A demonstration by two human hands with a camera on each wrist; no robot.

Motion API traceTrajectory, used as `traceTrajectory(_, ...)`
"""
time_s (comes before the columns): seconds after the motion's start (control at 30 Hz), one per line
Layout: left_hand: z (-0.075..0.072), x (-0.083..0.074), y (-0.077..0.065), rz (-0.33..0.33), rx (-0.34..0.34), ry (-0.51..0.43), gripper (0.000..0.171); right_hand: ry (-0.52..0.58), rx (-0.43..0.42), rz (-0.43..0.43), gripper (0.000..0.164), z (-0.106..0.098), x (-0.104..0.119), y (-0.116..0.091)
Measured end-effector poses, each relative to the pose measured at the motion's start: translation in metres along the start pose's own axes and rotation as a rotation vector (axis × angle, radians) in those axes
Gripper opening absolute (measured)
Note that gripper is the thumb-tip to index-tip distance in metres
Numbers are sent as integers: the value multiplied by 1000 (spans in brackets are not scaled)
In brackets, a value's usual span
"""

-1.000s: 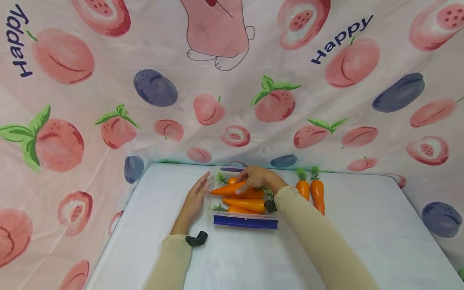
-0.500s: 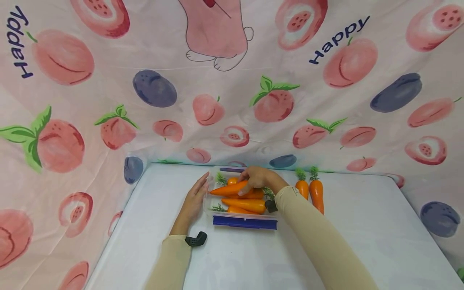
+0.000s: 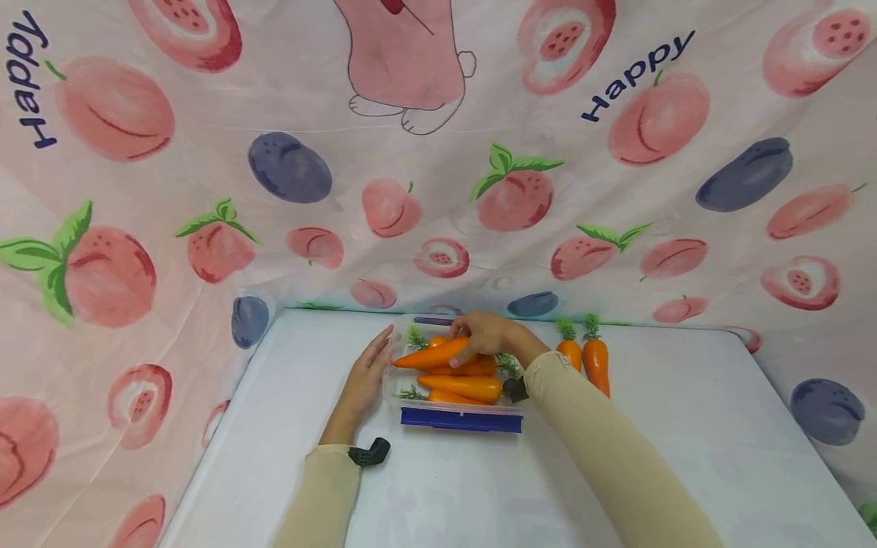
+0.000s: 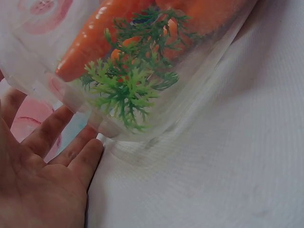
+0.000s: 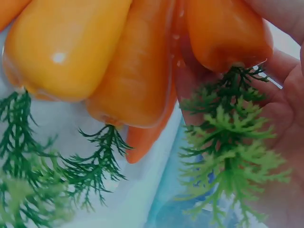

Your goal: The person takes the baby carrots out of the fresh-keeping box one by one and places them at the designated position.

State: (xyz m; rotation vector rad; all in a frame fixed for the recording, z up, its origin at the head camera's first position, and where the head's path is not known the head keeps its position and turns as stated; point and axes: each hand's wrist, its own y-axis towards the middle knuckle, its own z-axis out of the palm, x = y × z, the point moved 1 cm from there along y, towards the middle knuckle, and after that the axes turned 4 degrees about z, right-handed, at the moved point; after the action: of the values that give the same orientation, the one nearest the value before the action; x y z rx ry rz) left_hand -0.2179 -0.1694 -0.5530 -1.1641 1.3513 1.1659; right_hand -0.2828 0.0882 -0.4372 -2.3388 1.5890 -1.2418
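Orange carrot (image 3: 428,355) pinched between thumb and curled fingers, the right hand (image 3: 489,335) is over a clear box (image 3: 409,378) with other carrots (image 3: 460,387) inside. The left hand (image 3: 366,373), fingers extended, touches its left wall. Right of the box, two carrots (image 3: 596,367) lie on the surface (image 3: 445,487).

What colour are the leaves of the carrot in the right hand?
Green leaves, darker near the carrot; best seen in the right wrist view.
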Motion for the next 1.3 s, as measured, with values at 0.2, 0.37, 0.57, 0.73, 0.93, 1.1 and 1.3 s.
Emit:
traceTrajectory(0.2,0,-1,0,9,9,-1,47,39,-11,-17,42,-5,1,-6)
traceTrajectory(0.37,0,-4,0,18,4,-11,46,97,-19,-32,41,-9,-1,-12)
traceTrajectory(0.57,-1,-4,0,14,10,-14,47,196,-29,-29,44,-16,-5,-23)
traceTrajectory(0.73,0,-5,-1,15,12,-12,47,264,-35,-40,44,-21,-8,-29)
traceTrajectory(0.93,0,-4,-1,9,10,-13,47,263,-85,-84,40,-28,-13,-35)
traceTrajectory(1.1,0,-3,0,11,14,-21,47,282,-101,-82,40,-34,-16,-42)
traceTrajectory(1.3,0,-1,1,0,15,-23,49,346,-129,-32,47,-37,-23,-49)
